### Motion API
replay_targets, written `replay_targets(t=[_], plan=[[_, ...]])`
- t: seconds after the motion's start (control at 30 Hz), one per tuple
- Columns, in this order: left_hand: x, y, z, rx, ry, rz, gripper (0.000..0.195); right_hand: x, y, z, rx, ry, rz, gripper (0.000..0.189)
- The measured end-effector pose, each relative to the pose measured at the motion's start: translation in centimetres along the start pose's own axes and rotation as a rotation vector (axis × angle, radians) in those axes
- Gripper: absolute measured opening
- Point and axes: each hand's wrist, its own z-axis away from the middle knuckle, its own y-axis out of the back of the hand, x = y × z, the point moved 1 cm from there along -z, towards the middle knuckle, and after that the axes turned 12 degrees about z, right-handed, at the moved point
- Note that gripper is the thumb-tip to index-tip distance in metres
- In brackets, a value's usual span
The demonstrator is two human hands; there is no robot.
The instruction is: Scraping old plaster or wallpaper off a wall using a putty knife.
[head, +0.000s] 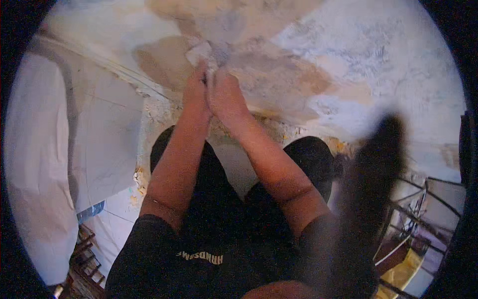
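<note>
My left hand [195, 84] and my right hand [227, 88] are pressed close together in front of me, at the wall. Both have curled fingers and appear shut on a small pale flat tool, perhaps a scraper [199, 53]. Its pale face shows beyond the left fingers, while most of its grip is hidden between the hands. Behind it the plastered wall [261, 67] has brown bare patches and patches of whitish coating. Shadows of the hands and arms fall on it. My bent knees [310, 153] in dark trousers are below the forearms.
On the left are a smooth pale panel [108, 127] and a hanging whitish sheet [39, 168]. Crumbled plaster [140, 183] marks its edge. A dark metal frame [414, 215] and something yellow [401, 271] are at lower right. A blurred dark shape [377, 179] blocks part of the right side.
</note>
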Motion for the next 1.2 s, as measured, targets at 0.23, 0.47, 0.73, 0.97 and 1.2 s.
replay_targets(t=[0.23,0.47,0.73,0.97,1.2], plan=[[0.3,-0.4,0.6,-0.062,0.033,0.151,0.042,-1.7,2.4,0.8,-0.098,-0.030,-0.018,0.034],[-1.1,0.7,0.1,-0.041,0.068,0.238,0.034,-1.2,2.1,1.5,-0.082,-0.017,0.014,0.037],[0.1,1.8,-0.9,-0.003,0.166,0.216,0.034,-1.4,0.1,0.7,-0.073,-0.049,0.025,0.038],[2.7,0.6,1.5,0.042,0.025,-0.132,0.037,-3.0,-0.2,1.2,-0.006,-0.029,-0.067,0.039],[0.6,1.9,0.4,-0.100,-0.007,0.001,0.037,-0.6,0.9,2.6,-0.082,0.000,-0.196,0.044]])
